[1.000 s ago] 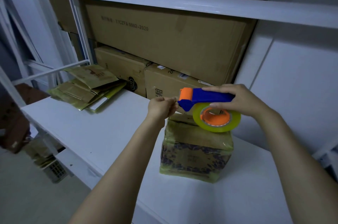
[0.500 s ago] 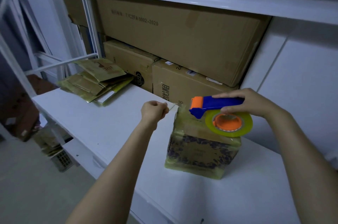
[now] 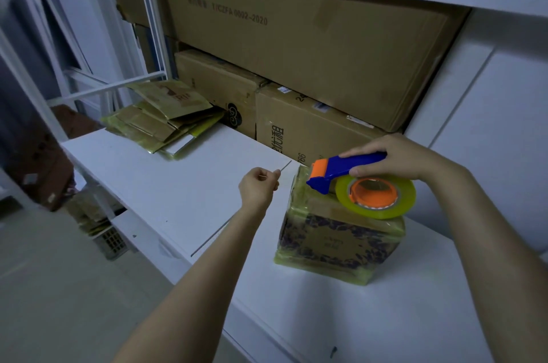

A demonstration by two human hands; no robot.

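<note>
A small patterned carton [image 3: 338,239], wrapped in clear yellowish tape, stands on the white table [image 3: 184,199]. My right hand [image 3: 397,159] grips the blue handle of a tape dispenser [image 3: 353,173] with an orange head and a yellow tape roll [image 3: 375,195], held over the carton's top. To the left of the carton, my left hand [image 3: 258,189] pinches the free end of the clear tape [image 3: 289,171], pulled out from the dispenser's head. The strip itself is barely visible.
A pile of flattened tan and gold packages [image 3: 161,122] lies at the table's far left. Large cardboard boxes [image 3: 296,45] fill the white shelf rack behind the table. A dark bag [image 3: 44,161] and a small crate [image 3: 111,241] sit on the floor at left.
My left hand has moved left, away from the dispenser, drawing out tape. My right hand has lowered the dispenser toward the carton's top. The camera has shifted left.
</note>
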